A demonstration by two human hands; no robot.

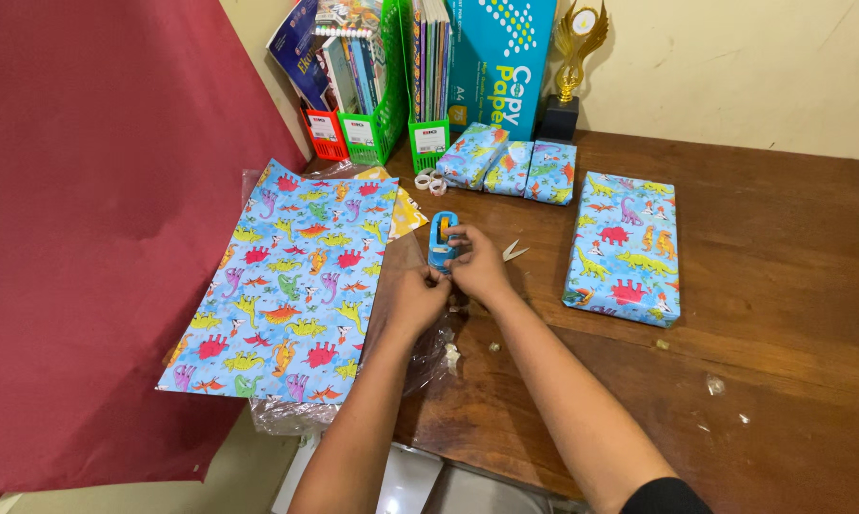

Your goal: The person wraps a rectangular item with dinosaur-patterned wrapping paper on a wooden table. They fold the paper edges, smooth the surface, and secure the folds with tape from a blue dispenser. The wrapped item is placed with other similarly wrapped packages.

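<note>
A small blue tape dispenser [442,238] stands on the wooden table [782,314] in the middle of the view. My right hand [478,266] is closed around its right side. My left hand [416,293] meets it at the dispenser's near end, with the fingertips pinched together there; what they pinch is too small to tell. A sheet of blue dinosaur wrapping paper [287,286] lies flat just left of my hands. Clear plastic film [429,352] lies crumpled under my left wrist.
A large wrapped flat box [625,247] lies to the right. Three small wrapped parcels [510,167] sit behind the dispenser, with tape rolls [429,181] beside them. Green and red file holders [382,114], a teal paper box [501,57] and a trophy [568,71] line the wall. Scissors [513,251] lie nearby.
</note>
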